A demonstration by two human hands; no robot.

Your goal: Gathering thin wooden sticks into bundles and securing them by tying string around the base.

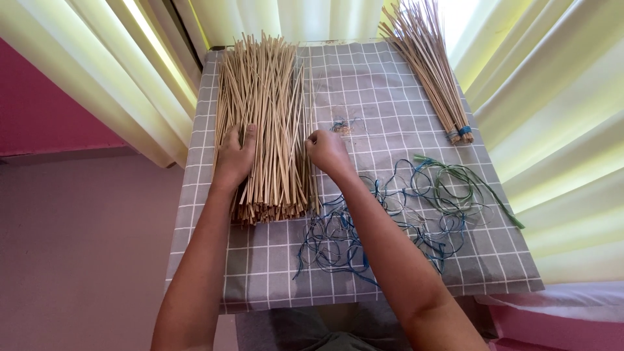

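— So, where do the hands sit right now?

— Both are on the loose pile of pale sticks (266, 123), which lies lengthwise on the left half of the grey checked tablecloth (383, 97). The left hand (234, 156) lies flat, palm down, fingers spread across the pile's left side, clamped on nothing. The right hand (328, 153) is curled at the pile's right edge, fingertips touching the outer sticks; whether it pinches any of them I cannot tell.

— And the hands are apart?

— Yes, with the width of the pile between them.

— How would you do this gathering well?

— I'd judge it best to press inward evenly from both sides, keeping the cut ends nearest the body level so no stick slides ahead. The left palm should hold the mass steady while the right sweeps in the strays along the edge.

— Anything nearby to mind?

— The tangle of blue and green strings (403, 214) lies just beside the right forearm, close to the stick ends; a careless sweep could drag it in. A tied bundle of sticks (432, 71) rests well apart at the far right corner, bound near its lower end with a blue band (464, 131).
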